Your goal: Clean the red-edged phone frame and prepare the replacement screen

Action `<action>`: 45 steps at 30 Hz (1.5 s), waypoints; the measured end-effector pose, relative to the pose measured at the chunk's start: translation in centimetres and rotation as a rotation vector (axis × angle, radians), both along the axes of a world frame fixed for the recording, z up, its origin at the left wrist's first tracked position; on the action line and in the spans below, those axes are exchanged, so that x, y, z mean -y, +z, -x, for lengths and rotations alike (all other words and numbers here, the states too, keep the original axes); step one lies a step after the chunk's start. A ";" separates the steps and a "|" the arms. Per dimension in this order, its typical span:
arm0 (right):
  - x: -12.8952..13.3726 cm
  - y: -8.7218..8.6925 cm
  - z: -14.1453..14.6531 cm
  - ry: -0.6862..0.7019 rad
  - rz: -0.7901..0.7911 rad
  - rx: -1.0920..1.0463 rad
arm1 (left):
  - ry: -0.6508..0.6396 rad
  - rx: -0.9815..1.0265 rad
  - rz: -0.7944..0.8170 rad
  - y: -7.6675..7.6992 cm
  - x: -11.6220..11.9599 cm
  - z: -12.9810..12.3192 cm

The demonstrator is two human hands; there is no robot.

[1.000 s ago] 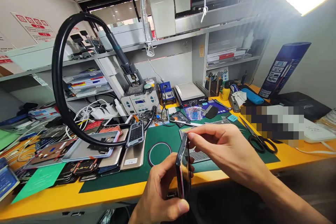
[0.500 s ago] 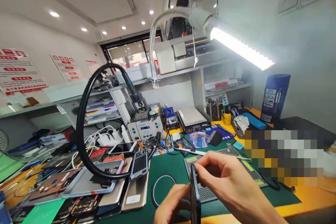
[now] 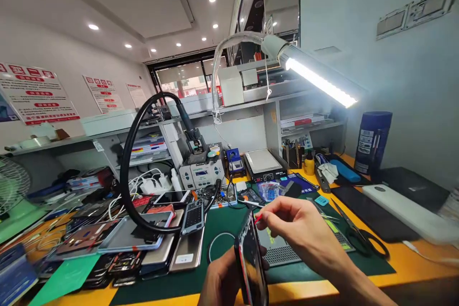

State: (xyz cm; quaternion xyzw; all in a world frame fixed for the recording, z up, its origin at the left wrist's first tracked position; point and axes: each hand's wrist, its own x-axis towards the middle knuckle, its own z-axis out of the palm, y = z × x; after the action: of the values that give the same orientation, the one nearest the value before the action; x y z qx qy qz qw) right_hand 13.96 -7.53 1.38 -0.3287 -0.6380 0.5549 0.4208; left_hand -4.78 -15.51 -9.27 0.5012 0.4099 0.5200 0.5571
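Note:
My left hand is closed around a dark phone, held upright and tilted above the front of the green mat. Reflections show on its glossy face, and a red line runs along its side. At the phone's upper edge, my right hand pinches a small red piece between thumb and forefinger. Whether that piece is joined to the phone, I cannot tell. Behind the hands lies a grey perforated pad, partly covered by my right hand.
Black scissors, a dark phone and a white phone lie to the right. A hot-air station stands at the back, its black hose looping leftward. Stacked phones and tablets crowd the left. A bright lamp hangs above.
The phone has turned from edge-on to show more of its face, and moved slightly left. Red now shows at my right fingertips. The camera view has shifted a little.

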 end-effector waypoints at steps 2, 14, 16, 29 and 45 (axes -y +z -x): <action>-0.1 -0.2 -0.3 0.001 0.026 -0.047 | -0.009 0.172 -0.041 0.1 1.0 -0.3; -0.6 -1.8 -4.7 -0.055 0.222 -0.395 | 0.046 0.699 -0.110 2.5 0.6 0.2; -1.5 -2.1 -5.5 -0.080 0.223 -0.353 | 0.067 0.722 -0.120 2.7 0.7 0.5; -5.4 -3.4 0.9 0.057 -0.323 0.596 | 0.100 0.744 -0.131 2.8 1.0 2.2; -1.2 0.5 1.9 0.095 -0.502 0.391 | 0.057 0.629 -0.108 1.3 0.7 1.7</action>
State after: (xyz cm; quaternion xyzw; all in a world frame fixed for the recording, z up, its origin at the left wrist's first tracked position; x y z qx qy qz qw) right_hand 12.06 -6.31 1.93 -0.2849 -0.8383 0.3257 0.3317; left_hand -6.51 -16.24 -7.97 0.3331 0.2031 0.6860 0.6142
